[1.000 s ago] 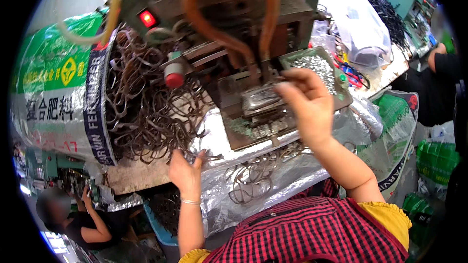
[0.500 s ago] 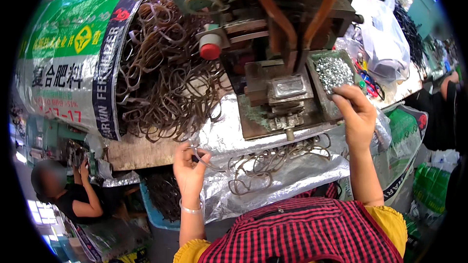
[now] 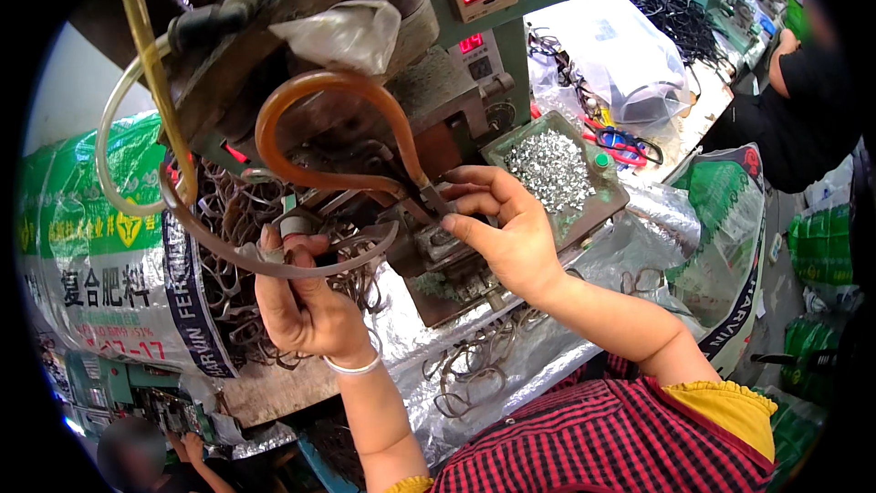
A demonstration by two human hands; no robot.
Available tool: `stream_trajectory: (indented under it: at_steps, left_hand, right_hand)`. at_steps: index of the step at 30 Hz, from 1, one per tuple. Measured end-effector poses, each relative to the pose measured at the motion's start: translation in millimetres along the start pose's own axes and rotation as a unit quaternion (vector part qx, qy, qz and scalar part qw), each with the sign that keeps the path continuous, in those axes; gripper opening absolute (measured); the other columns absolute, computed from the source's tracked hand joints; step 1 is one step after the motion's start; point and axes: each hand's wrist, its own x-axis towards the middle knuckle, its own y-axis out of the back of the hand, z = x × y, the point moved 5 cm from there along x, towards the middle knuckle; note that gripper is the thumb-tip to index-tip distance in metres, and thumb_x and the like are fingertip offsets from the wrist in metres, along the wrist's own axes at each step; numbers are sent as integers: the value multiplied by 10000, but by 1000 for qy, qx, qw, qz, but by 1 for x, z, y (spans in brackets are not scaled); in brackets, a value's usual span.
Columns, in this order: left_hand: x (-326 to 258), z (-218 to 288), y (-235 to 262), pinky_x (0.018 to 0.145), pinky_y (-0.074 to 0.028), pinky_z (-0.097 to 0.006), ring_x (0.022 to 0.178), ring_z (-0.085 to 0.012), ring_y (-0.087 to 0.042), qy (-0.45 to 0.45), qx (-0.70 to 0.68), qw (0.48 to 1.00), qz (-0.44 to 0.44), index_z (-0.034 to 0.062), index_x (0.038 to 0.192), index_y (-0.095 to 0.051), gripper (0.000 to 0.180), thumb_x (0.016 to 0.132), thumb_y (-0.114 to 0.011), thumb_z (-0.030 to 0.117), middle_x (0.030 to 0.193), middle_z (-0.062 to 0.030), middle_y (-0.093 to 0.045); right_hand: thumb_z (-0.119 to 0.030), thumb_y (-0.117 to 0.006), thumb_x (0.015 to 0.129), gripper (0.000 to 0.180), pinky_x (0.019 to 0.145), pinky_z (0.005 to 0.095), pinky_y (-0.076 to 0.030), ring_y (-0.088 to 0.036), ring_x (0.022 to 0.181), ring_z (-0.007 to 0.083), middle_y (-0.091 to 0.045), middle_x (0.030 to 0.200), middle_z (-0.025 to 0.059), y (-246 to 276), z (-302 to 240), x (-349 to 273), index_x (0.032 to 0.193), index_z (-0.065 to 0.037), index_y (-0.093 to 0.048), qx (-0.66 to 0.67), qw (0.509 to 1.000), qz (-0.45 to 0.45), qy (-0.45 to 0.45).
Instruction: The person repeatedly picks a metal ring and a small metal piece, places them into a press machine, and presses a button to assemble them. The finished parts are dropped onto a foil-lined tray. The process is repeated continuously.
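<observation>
My left hand (image 3: 310, 310) is closed around a thin, curved grey-brown strip (image 3: 351, 265), which bows across in front of the machine with its free end toward my right hand. My right hand (image 3: 497, 233) has thumb and fingers pinched together at the machine's work point, right by the metal ends of a looped orange hose (image 3: 333, 82). Whatever lies between those fingertips is too small to make out. Beside that hand, small silvery metal pieces (image 3: 547, 169) fill a metal tray (image 3: 579, 230).
A green and white sack (image 3: 91, 256) spills a tangled pile of similar strips (image 3: 228, 228) at the left. More looped strips (image 3: 470, 365) lie on silver sheeting along the front edge. A clear plastic bag (image 3: 630, 73) stands behind the tray. Other people sit at far left and far right.
My view has shifted closer to the machine. My left hand has raised the strip from the table edge to the machine. My right hand has gone from the tray to the work point.
</observation>
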Motion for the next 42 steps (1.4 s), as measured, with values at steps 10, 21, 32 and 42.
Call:
stream_trajectory:
  at_steps: [10,21,32,42]
  left_hand:
    - [-31,22,22,552,-550,-251,755,-196,-672,2,-10,997,-79,-69,1189,-624,250,947,-572,-30,917,-188,-684]
    - [-55,41,-40,620,-517,-302,718,-246,-638,-171,93,948,-251,39,1028,-689,312,768,-656,-131,928,-151,-698]
    - [-67,24,-37,570,-464,-289,734,-189,-609,-150,-16,951,-268,-69,997,-684,193,840,-688,44,956,-186,-698]
    - [-82,14,-27,760,-535,-338,892,-271,-663,-32,-40,946,-320,-43,900,-646,119,789,-685,-25,1067,-244,-678]
  right_hand:
    - [-6,-620,825,530,1025,391,-458,-581,1197,304,-605,1228,200,7,-44,-28,1344,10,-512,-242,957,-82,138]
    - [-174,-770,738,223,746,425,-491,-579,953,304,-629,896,76,147,3,-18,912,-82,-665,-686,698,123,163]
    - [-139,-670,818,85,726,452,-486,-587,845,331,-627,822,111,140,-19,31,811,-56,-650,-627,740,136,204]
    - [-131,-713,712,198,768,462,-498,-585,1010,319,-618,1054,129,101,27,47,897,-76,-671,-699,658,-65,274]
